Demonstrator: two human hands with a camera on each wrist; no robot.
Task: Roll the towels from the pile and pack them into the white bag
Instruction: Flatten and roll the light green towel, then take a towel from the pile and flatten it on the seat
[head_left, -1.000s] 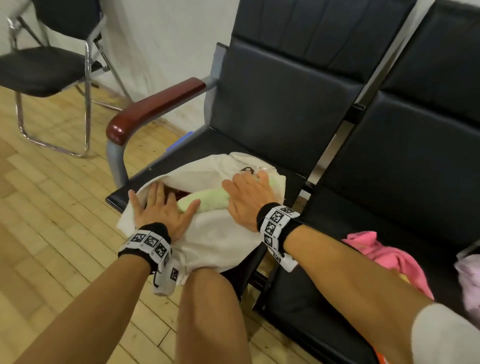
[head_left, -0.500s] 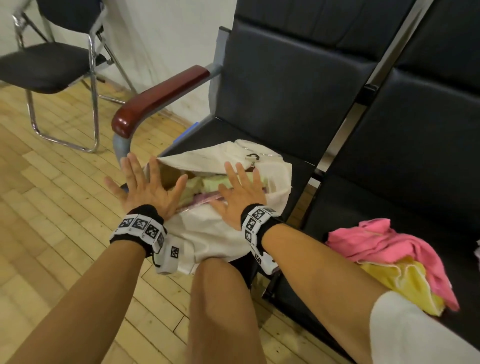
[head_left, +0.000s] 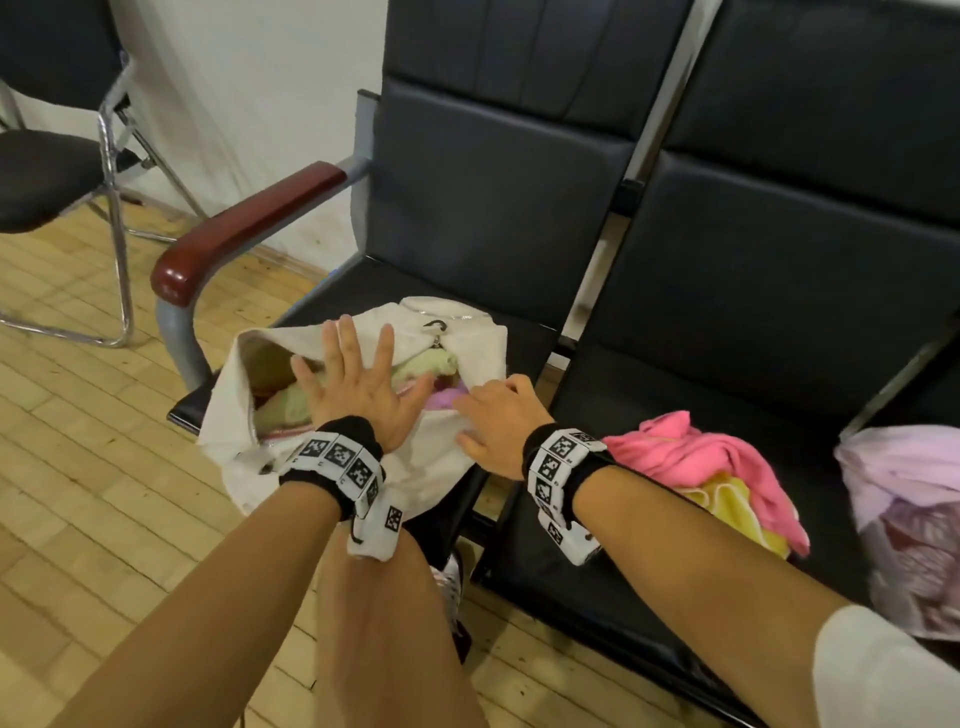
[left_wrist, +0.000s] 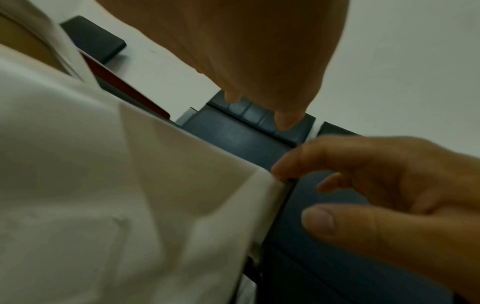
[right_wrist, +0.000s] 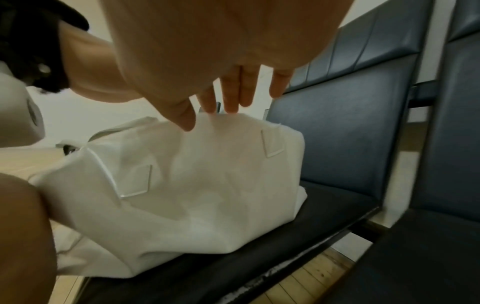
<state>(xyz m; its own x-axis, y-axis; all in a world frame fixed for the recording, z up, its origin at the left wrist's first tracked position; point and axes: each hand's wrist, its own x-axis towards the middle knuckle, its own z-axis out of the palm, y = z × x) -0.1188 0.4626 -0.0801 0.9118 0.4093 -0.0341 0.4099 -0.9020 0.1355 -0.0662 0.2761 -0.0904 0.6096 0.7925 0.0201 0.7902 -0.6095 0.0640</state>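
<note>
The white bag (head_left: 431, 467) (right_wrist: 207, 185) (left_wrist: 103, 185) lies on the left black seat with its mouth open toward me. Rolled green towels (head_left: 291, 408) and a purple one (head_left: 441, 400) show inside. My left hand (head_left: 374, 364) hovers spread and flat over the mouth, its palm (left_wrist: 259, 51) above the cloth, holding nothing. My right hand (head_left: 465, 421) (right_wrist: 205, 117) (left_wrist: 293, 195) pinches the bag's near right rim, thumb outside and fingers over the edge, and the cloth tents up to them. The towel pile, pink (head_left: 691, 457) over yellow (head_left: 737, 504), sits on the right seat.
A wooden-topped armrest (head_left: 249, 223) stands left of the bag. My knee (head_left: 374, 597) is against the seat's front edge under the bag. A thin plastic bag of lilac cloth (head_left: 909, 493) lies at far right. A separate black chair (head_left: 41, 171) stands on the wood floor at left.
My left hand moved right from the bag's left edge to above its mouth. My right hand left the towels and took hold of the right rim.
</note>
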